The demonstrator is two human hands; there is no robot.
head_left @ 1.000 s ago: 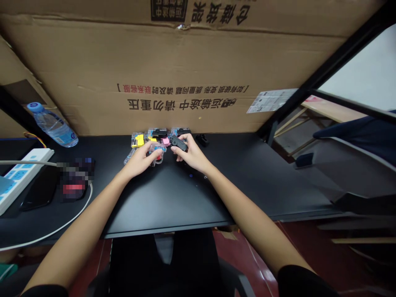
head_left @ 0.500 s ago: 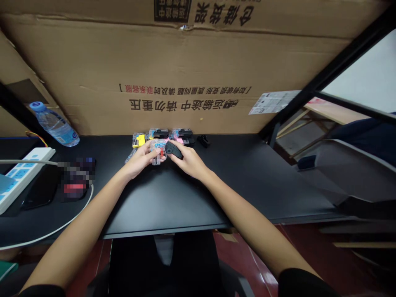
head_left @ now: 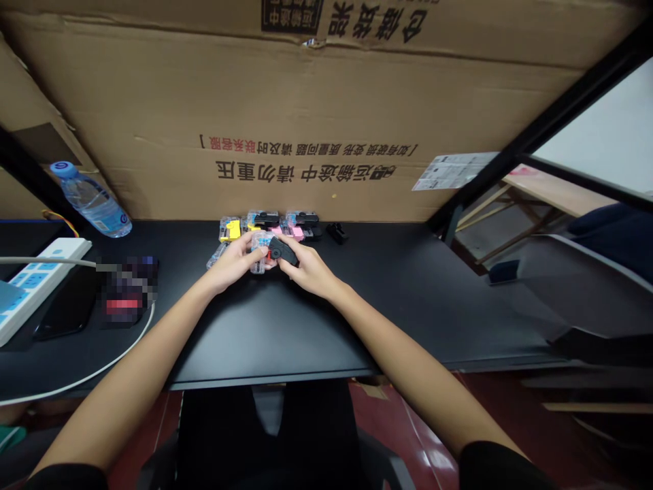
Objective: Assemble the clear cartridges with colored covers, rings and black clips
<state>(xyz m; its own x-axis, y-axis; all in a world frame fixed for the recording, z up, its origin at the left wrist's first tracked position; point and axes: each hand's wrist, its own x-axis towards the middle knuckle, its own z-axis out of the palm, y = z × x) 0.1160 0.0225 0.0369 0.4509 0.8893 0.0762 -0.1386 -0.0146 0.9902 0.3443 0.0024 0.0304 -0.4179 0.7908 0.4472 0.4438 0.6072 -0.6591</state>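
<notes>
On the far left, a white power strip [head_left: 38, 282] lies slantwise on the black table [head_left: 275, 340], with a black phone [head_left: 66, 309] just beside it. Behind them a clear water bottle [head_left: 94, 201] with a blue cap leans against the cardboard [head_left: 331, 102]. Next comes a blurred-out object [head_left: 125, 292], a white cable [head_left: 109, 367] curving past it towards the table's front edge. Near the middle, at the back, a clear block with a yellow part [head_left: 232, 229] stands first in a row of similar blocks. In front of it the person's left hand [head_left: 233, 265] grips a clear piece [head_left: 258, 267] with blue and red parts, thumb on its near face. A black piece [head_left: 284, 252] overlaps that piece's right side; whether the two are joined cannot be told. The right hand [head_left: 315, 267] pinches the black piece, so the hands are close together, just above the table. Right of the row lies a small black part [head_left: 337, 233], and farther right a white label [head_left: 454, 170] sticks to the cardboard
</notes>
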